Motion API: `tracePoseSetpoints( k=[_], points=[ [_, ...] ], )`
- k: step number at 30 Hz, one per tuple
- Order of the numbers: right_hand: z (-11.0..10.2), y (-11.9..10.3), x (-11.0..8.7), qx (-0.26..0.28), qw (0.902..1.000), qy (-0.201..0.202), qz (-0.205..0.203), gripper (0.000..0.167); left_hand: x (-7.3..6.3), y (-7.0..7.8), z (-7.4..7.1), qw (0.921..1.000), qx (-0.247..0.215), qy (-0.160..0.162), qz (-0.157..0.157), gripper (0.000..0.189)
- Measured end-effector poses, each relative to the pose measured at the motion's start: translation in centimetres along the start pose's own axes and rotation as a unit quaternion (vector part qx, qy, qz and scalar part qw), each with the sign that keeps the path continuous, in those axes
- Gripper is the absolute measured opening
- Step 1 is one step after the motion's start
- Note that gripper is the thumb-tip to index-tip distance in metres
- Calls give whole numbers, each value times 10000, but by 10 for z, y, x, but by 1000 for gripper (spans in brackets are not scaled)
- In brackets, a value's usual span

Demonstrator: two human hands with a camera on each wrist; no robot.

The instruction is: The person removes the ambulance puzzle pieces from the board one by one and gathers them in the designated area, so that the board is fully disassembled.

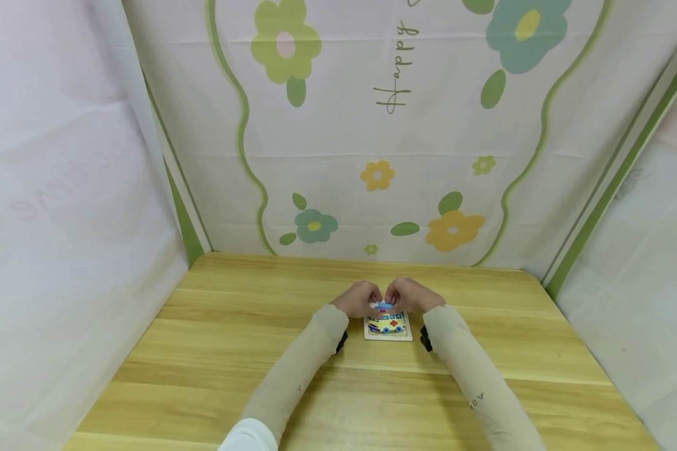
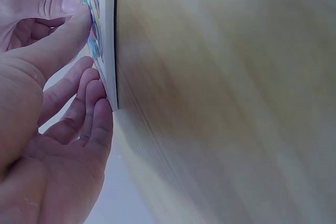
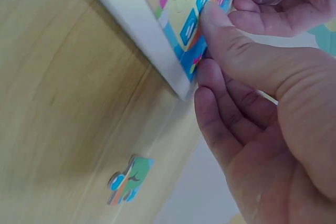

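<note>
a person works with two bare hands over a small puzzle board [image 3: 147, 35]. the board lies flat on the wooden table [image 1: 203, 351], near the cloth wall [image 1: 327, 125] at the back. it has a white edge and a picture of a yellow car with blue wheels and a red cross.

the left hand [image 1: 359, 299] is at the far left part of the board. its thumb presses down on the picture, and its other fingers are curled at the far edge, so it pinches the board. the right hand [image 1: 414, 295] does the same at the far right part. the two hands are very close, with the thumbs on top. i cannot tell if a little piece sits under the thumbs.

one loose puzzle piece [image 3: 137, 174], green, blue and orange, lies on the table, apart from the board and the right hand. both arms have pale sleeves [image 1: 299, 363]. the cloth wall has big flowers on it, and one is orange [image 1: 454, 230].
</note>
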State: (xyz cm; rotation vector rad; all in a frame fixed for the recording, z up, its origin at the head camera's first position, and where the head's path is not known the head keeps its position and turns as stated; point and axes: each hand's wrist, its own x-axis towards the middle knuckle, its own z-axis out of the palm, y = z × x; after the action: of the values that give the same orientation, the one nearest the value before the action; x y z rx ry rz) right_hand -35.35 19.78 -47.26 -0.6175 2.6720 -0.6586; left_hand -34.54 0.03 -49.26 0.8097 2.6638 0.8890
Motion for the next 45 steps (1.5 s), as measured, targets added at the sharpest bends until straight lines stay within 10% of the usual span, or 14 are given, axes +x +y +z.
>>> tracePoseSetpoints(
  k=[45],
  points=[
    [4, 2, -11, 476, 9973, 408, 394, 13, -5, 9, -2, 9995, -29, 29, -307, 35]
  ],
)
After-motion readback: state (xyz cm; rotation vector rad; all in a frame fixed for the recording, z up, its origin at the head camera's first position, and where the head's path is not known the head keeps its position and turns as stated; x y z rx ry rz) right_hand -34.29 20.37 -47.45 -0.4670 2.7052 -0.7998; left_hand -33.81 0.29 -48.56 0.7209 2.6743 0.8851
